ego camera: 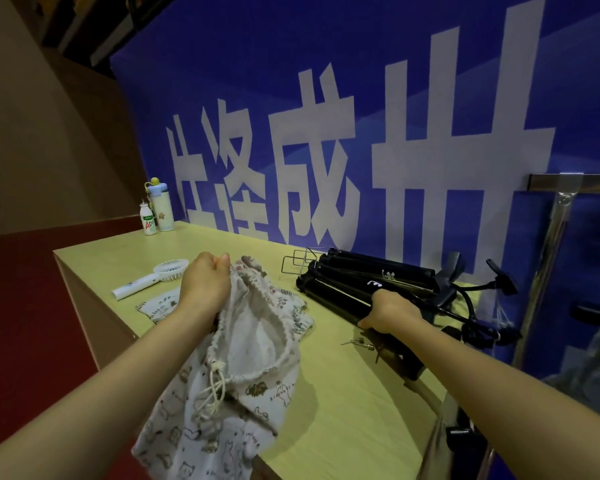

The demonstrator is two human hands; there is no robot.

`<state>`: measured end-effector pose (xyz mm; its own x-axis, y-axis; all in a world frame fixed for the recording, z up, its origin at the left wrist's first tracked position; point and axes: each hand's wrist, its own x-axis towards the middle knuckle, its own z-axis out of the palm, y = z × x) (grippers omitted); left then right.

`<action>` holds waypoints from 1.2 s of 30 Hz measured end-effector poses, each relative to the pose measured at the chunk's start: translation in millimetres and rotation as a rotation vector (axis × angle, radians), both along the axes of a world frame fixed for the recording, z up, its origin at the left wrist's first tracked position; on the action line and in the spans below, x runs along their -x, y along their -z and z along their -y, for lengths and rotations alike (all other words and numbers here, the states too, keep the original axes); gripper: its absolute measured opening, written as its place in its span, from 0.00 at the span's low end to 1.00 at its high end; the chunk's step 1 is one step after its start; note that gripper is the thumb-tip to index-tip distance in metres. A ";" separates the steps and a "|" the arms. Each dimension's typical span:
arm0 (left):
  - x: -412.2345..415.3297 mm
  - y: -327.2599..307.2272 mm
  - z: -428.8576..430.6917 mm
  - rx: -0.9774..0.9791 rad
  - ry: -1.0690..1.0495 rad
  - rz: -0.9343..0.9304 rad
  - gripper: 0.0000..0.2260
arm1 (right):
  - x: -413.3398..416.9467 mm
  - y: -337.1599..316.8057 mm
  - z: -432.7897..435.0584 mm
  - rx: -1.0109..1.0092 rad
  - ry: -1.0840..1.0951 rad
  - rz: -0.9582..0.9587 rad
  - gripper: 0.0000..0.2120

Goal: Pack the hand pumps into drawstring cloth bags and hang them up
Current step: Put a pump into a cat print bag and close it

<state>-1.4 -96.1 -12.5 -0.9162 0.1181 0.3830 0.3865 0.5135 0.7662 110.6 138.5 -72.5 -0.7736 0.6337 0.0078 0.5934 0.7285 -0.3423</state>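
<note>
Reaching right for the nearest pump

My right hand (pixel 390 311) curls around the near hand pump (pixel 340 299), whose barrel runs far-left to near-right. My left hand (pixel 205 285) pinches the open drawstring bag (pixel 257 344) rim, just left of it.

I see a cream drawstring bag (pixel 257 348) printed with small brown animals, black hand pumps (pixel 364 282), a pale yellow-green tabletop (pixel 343 403), a white handheld fan (pixel 149 280), and a blue banner (pixel 291 81) with large white characters behind.
</note>
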 end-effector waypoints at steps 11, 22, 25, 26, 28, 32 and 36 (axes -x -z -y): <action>6.1 -21.2 52.7 0.063 -0.196 0.007 0.13 | -14.2 -57.2 35.7 -0.155 -0.128 -0.283 0.17; 0.1 -57.5 125.5 -0.030 -0.333 0.047 0.11 | -62.3 -100.6 97.0 -0.197 -0.632 -0.466 0.22; -1.6 -63.8 135.2 -0.056 -0.340 0.038 0.07 | -69.0 -107.7 107.8 -0.313 -0.695 -0.446 0.23; -3.7 -66.0 137.6 -0.078 -0.343 0.033 0.08 | -70.8 -109.9 109.2 -0.362 -0.702 -0.438 0.23; -8.1 -69.8 141.9 -0.143 -0.338 0.047 0.08 | -74.2 -113.9 110.4 -0.487 -0.715 -0.429 0.22; -6.8 -73.5 142.7 -0.159 -0.299 -0.001 0.12 | -74.6 -118.7 109.7 -0.693 -0.744 -0.448 0.19; -18.2 -81.1 132.6 -0.055 -0.323 -0.110 0.16 | -73.6 -119.5 116.4 -0.867 -0.777 -0.426 0.18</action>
